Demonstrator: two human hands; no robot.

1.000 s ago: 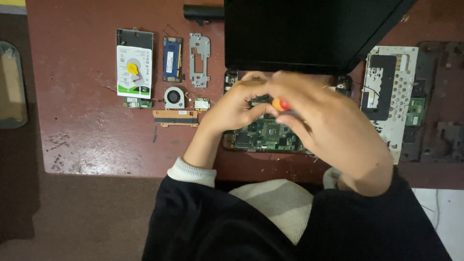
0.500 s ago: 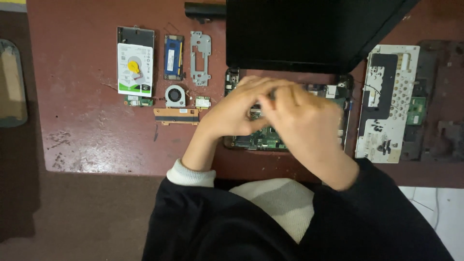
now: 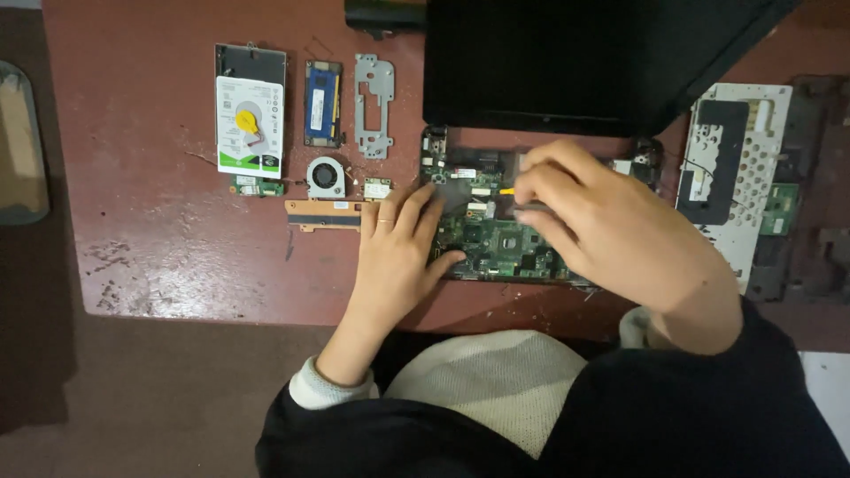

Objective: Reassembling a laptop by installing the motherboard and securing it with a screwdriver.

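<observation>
Far-left edge: flat brownish thing on dark floor, cut off by frame, can't tell what.
Table: reddish-brown top, scuffed, pale worn patches near left edge.
Hard drive: far left of table, white label up, small yellow disc on the label.
Small green board: just near side of hard drive.
Memory stick: blue, upright, just right of hard drive.
Fan: small round, near side of memory stick.
Metal bracket: grey, holes in it, right of memory stick.
Small card: right of fan, just far of left hand's fingertips.
Copper strip: lies crosswise, near side of fan; right end meets left hand.
Left hand: palm down, fingers spread, flat on left part of circuit board; ring on one finger.
Circuit board: green, mid-table, near side of screen, partly under both hands.
Screen: black laptop lid, far side, open.
Right hand: over right part of board, fingertips pressed together, pinching a tool w/ yellow tip; tip points left, over the board.
Keyboard tray: pale perforated plate w/ black patch, right of board.
Dark casing: far right, partly under tray.
</observation>
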